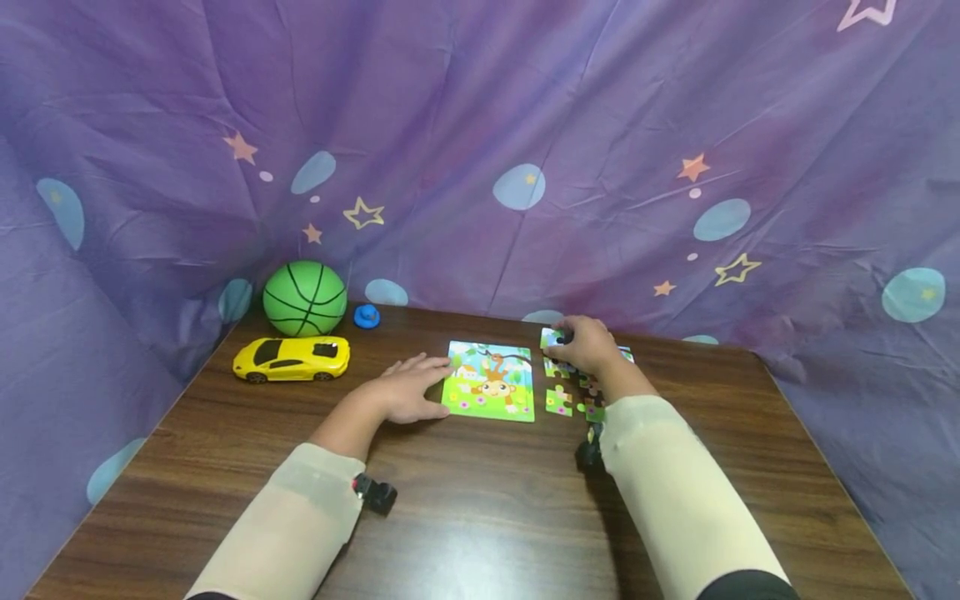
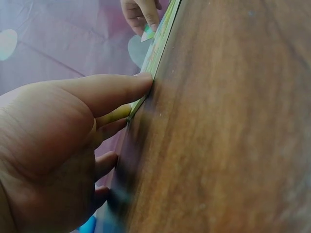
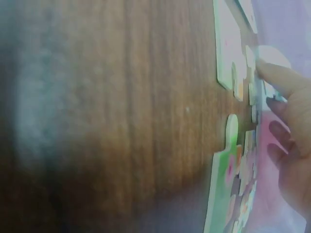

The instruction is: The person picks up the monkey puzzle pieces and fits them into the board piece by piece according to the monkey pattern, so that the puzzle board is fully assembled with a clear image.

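My left hand [image 1: 408, 390] lies at the left edge of a square monkey picture puzzle [image 1: 480, 404], fingers extended. In the left wrist view the thumb and forefinger touch the puzzle's edge. To the puzzle's right are several loose jigsaw pieces [image 1: 558, 401] with matching bright colours. Over the back of these my right hand [image 1: 592, 343] pinches a jigsaw piece [image 2: 147, 33] between thumb and fingers. Part of that piece is hidden behind the fingers, and my right forearm covers some of the loose pieces in the head view.
A yellow toy car [image 1: 292, 360] and a green ball [image 1: 305, 298] with black lines stand at the back left. Beside the ball is a small blue toy [image 1: 367, 316]. A purple curtain [image 1: 450, 167] with stars hangs behind the brown wooden table [image 1: 480, 517].
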`<state>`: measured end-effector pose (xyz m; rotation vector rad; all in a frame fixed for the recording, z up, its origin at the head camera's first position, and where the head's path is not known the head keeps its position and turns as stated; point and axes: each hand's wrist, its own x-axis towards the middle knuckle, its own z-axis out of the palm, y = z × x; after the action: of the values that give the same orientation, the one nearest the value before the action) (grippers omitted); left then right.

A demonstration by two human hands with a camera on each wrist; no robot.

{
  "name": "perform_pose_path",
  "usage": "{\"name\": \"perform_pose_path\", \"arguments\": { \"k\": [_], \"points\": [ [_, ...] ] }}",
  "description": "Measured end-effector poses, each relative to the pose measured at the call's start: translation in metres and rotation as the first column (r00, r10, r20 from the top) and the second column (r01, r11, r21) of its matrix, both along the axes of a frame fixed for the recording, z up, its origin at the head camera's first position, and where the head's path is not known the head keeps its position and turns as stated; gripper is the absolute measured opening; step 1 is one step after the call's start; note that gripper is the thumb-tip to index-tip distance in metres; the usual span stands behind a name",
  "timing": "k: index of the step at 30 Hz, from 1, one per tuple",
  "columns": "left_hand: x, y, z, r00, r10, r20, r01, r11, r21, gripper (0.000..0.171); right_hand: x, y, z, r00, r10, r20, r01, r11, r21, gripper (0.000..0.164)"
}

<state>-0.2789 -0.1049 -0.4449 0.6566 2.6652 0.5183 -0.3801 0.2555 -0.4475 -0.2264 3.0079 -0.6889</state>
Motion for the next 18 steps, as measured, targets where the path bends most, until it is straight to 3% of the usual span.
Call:
{"name": "perform_pose_path", "arguments": {
  "k": [6,15,18],
  "points": [
    [0.002,0.002,0.003,1.0,0.002,0.017,-0.002,1.0,-0.013,0.078,0.001,-0.003,0.0,1.0,-0.005,0.017,0.008,0.983,-0.185,0.049],
    [0.002,0.002,0.002,1.0,0.009,0.02,-0.009,1.0,-0.005,0.078,0.006,-0.013,0.005,0.999,-0.031,0.009,0.032,0.943,-0.332,0.042],
    [0.002,0.003,0.001,1.0,0.007,0.019,-0.007,1.0,-0.003,0.078,0.011,-0.025,0.007,1.0,-0.003,0.019,0.01,0.924,-0.383,0.041]
  ]
}}
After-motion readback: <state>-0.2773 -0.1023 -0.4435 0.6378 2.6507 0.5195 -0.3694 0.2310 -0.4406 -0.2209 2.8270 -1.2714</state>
